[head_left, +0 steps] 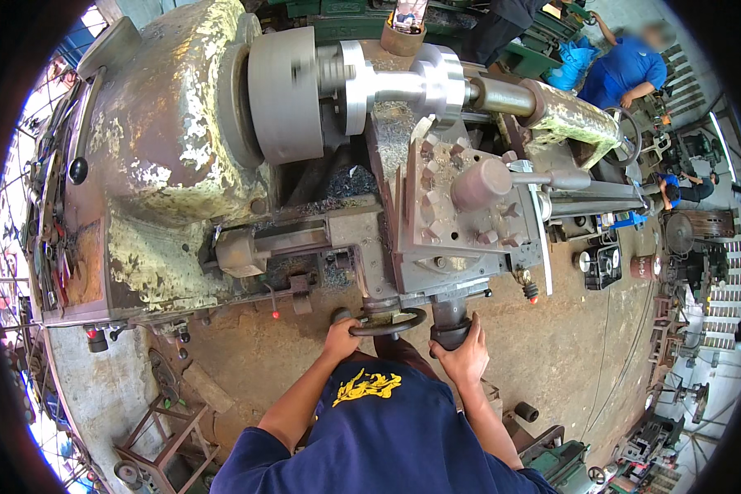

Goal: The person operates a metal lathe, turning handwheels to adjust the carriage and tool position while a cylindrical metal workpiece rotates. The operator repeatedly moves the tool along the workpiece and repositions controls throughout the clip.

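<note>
My left hand (340, 339) is closed at the left side of a black-rimmed handwheel (403, 324) on the front of a large metal lathe. My right hand (467, 354) grips a dark round hand knob (450, 336) at the end of the cross slide. Ahead, a shiny stepped metal workpiece (399, 85) spans from the grey chuck (284, 97) to the tailstock (572, 119). The chuck jaws look smeared, as if turning. A cutting tool (422, 128) in the square tool post (461, 198) reaches close to the workpiece's right flange; whether it touches, I cannot tell.
A long tool-post lever (552, 179) points right. Metal chips (350, 183) lie under the chuck. A red-tipped lever (272, 306) hangs at the front left. A metal stand (169, 445) is on the floor at left. A person in blue (630, 66) works at the back right.
</note>
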A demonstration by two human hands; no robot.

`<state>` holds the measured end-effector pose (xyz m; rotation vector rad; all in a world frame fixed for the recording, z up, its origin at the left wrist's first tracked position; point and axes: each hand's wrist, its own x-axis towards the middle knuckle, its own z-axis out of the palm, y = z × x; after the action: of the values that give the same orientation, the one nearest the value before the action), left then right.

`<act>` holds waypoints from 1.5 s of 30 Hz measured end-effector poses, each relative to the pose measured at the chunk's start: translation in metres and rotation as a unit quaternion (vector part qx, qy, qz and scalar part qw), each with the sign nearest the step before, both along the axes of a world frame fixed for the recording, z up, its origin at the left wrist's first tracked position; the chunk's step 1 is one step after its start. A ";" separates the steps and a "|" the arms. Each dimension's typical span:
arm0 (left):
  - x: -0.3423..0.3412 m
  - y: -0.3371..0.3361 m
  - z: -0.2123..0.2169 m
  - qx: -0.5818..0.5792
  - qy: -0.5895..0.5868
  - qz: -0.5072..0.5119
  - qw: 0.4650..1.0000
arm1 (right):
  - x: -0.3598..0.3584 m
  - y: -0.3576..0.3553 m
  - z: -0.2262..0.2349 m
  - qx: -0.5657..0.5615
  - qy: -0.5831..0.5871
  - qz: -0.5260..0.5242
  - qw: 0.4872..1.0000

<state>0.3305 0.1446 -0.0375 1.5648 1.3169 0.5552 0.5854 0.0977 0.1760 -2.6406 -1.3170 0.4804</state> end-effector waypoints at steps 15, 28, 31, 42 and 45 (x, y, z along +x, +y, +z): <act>0.001 -0.001 -0.001 -0.024 -0.019 0.011 0.999 | 0.055 -0.035 -0.006 0.001 0.394 -0.141 0.908; 0.001 0.006 0.017 -0.028 0.013 -0.013 0.999 | 0.011 -0.049 -0.009 0.027 0.084 -0.064 0.994; 0.001 0.005 0.017 -0.022 0.011 -0.018 1.000 | 0.007 -0.047 -0.009 0.031 0.062 -0.066 0.995; 0.005 0.008 0.029 -0.020 0.025 -0.030 0.999 | 0.008 -0.045 -0.006 0.029 0.099 -0.073 0.992; 0.010 0.006 0.028 0.010 0.049 -0.043 0.998 | 0.009 -0.044 -0.004 0.025 0.099 -0.075 0.992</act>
<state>0.3404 0.1504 -0.0099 1.6743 1.3144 0.4431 0.5941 0.0539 0.1717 -2.5490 -1.0500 0.6571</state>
